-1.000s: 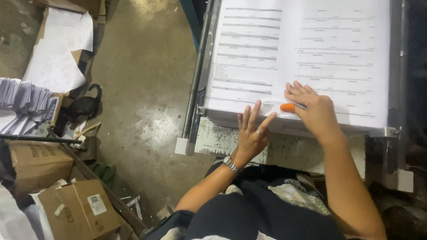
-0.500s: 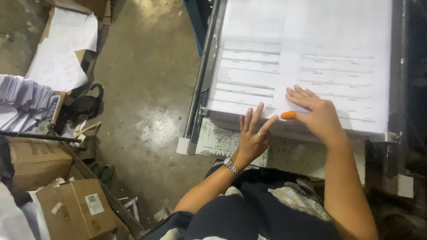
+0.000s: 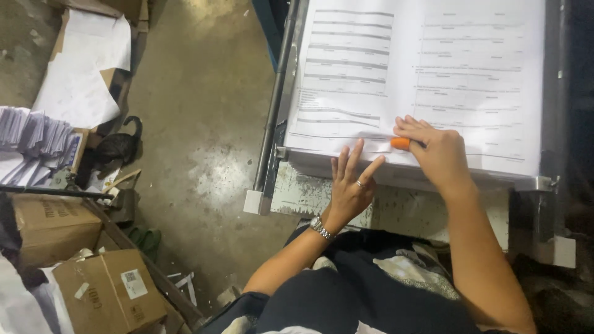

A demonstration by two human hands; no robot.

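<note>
**Hands at the near edge of a printed paper stack**

A small orange object (image 3: pixel 400 143), partly hidden, is pinched in the right hand (image 3: pixel 436 151), pressed onto the stack of printed sheets (image 3: pixel 421 74). The left hand (image 3: pixel 349 185) is spread open, holding nothing, its fingertips laid on the stack's near edge just left of the right hand. The stack lies ahead of both hands, its long axis running left to right; the right hand is set further onto it. The sheets are carried on a worn metal table (image 3: pixel 322 192) with a rail (image 3: pixel 272 111) along its left side. Beyond, a stained concrete floor (image 3: pixel 204 124), cardboard boxes (image 3: pixel 108 291) and loose paper piles (image 3: pixel 86 80) are seen.
</note>
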